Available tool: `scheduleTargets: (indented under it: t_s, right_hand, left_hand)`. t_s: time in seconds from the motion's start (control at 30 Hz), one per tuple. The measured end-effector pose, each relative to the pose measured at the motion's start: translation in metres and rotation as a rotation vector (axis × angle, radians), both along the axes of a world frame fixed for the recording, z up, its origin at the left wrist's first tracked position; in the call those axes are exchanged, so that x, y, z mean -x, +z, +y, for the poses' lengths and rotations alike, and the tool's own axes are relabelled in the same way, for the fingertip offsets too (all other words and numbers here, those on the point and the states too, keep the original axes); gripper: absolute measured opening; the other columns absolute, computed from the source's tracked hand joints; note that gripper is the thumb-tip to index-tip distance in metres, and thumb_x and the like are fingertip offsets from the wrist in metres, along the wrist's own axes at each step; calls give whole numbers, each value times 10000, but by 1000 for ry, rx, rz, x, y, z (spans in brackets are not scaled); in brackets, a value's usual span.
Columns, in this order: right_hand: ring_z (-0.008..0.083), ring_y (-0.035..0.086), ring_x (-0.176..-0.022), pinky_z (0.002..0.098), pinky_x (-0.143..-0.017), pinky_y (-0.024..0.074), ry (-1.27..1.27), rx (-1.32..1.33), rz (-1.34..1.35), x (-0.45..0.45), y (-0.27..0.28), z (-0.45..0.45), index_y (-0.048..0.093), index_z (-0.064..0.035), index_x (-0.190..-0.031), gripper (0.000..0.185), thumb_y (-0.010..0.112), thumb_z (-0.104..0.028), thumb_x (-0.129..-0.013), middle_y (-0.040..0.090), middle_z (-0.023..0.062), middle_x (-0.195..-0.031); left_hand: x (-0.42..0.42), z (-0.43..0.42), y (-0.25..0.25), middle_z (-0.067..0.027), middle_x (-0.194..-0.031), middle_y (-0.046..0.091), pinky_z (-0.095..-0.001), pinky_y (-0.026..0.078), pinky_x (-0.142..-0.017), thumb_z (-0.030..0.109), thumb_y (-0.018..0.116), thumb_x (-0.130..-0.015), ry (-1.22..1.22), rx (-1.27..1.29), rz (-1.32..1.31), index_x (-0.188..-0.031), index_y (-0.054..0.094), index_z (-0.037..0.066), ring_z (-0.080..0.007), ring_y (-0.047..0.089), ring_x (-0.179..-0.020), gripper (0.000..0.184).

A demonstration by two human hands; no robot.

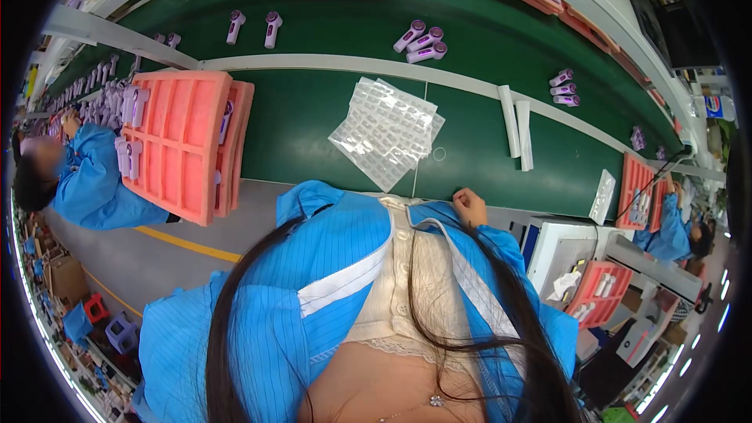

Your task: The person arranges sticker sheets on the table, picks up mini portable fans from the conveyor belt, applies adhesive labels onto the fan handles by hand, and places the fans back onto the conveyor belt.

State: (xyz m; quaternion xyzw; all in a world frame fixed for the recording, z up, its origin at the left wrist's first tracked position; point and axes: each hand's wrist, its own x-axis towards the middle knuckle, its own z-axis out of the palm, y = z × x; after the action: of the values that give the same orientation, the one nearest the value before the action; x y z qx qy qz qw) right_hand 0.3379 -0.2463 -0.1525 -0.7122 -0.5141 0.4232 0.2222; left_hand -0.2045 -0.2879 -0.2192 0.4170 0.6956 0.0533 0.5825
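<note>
My right hand (470,207) rests at the near edge of the green worktop (305,133), its fingers curled in and no object showing in them. My left hand is out of sight; only the blue sleeve on that side shows. Ahead of me lies a fanned stack of clear plastic sheets (389,129) with rows of small labels. A small pale ring mark (439,154) appears just right of the stack. Two white strips (517,129) lie farther right, beyond my right hand.
Pink divided trays (176,141) stand at the left, holding lilac handheld devices. More lilac devices (423,41) lie on the green conveyor (337,23) behind a pale rail. Co-workers in blue sit at the left (102,176) and right (666,227). A white cabinet (560,254) is at my right.
</note>
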Motion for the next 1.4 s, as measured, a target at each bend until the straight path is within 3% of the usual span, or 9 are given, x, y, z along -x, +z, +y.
scheduleTargets:
  t_s: [0.27,0.37,0.47,0.57,0.67,0.77,0.97,1.1,1.4]
  right_hand:
    - [201,636,-884,311,-794,479,138,135,125,15,17,-8,675,-52,-963,202,680,-230,-868,641,93,-981]
    - [225,634,-937,322,-840,468,356,-50,219,31,15,3,681,-54,-980,245,671,-277,-877,637,84,-996]
    - [212,634,-838,327,-747,475,426,46,267,46,5,10,675,-52,-899,311,628,-359,-903,650,80,-882]
    - [244,621,-707,350,-656,468,513,196,139,56,5,25,655,-45,-800,367,597,-387,-919,629,113,-737]
    - [306,597,-617,378,-600,457,620,181,51,69,25,37,633,-42,-739,398,574,-387,-928,596,153,-655]
    - [352,571,-608,416,-592,444,727,95,42,74,21,49,618,-43,-741,396,545,-381,-933,587,178,-667]
    - [331,615,-624,437,-575,468,797,-113,-215,84,17,45,616,-84,-749,339,552,-368,-923,624,144,-677]
    - [282,620,-589,417,-547,485,768,-420,-511,88,3,44,588,-116,-696,286,592,-329,-888,624,89,-648]
    - [224,606,-574,370,-530,464,552,-615,-611,63,-5,48,540,-116,-653,231,659,-217,-824,581,48,-616]
  left_hand:
    - [-1,-8,-25,-75,-1001,624,-342,484,-758,414,704,-834,252,34,-150,-997,635,38,-201,593,-843,415]
    - [-2,0,-42,-73,-1005,625,-341,485,-761,417,705,-834,416,28,-354,-1004,636,35,-197,593,-847,423]
    - [-8,18,-56,-71,-1008,627,-340,485,-764,420,706,-834,324,71,-465,-1010,637,32,-193,593,-851,432]
    - [-33,62,-2,-66,-1059,643,-309,479,-841,403,695,-860,-96,168,-260,-1119,611,-34,-152,590,-938,515]
    - [-65,80,66,-92,-1081,656,-280,462,-889,348,704,-862,-118,242,-427,-1197,591,-13,-145,590,-1002,506]
    - [-66,69,29,-91,-1126,651,-282,459,-911,285,725,-845,-30,75,-640,-1223,580,-4,-145,585,-1032,498]
    - [-57,58,-26,-134,-1120,656,-319,462,-919,258,667,-877,-335,-250,43,-1262,541,30,-220,632,-1006,465]
    - [-94,83,93,-134,-1029,689,-526,403,-893,405,611,-865,-534,-107,476,-1190,603,195,-319,642,-991,387]
    - [-69,67,79,-139,-1032,690,-589,313,-957,402,594,-838,-502,-29,584,-1106,662,204,-346,626,-1020,339]
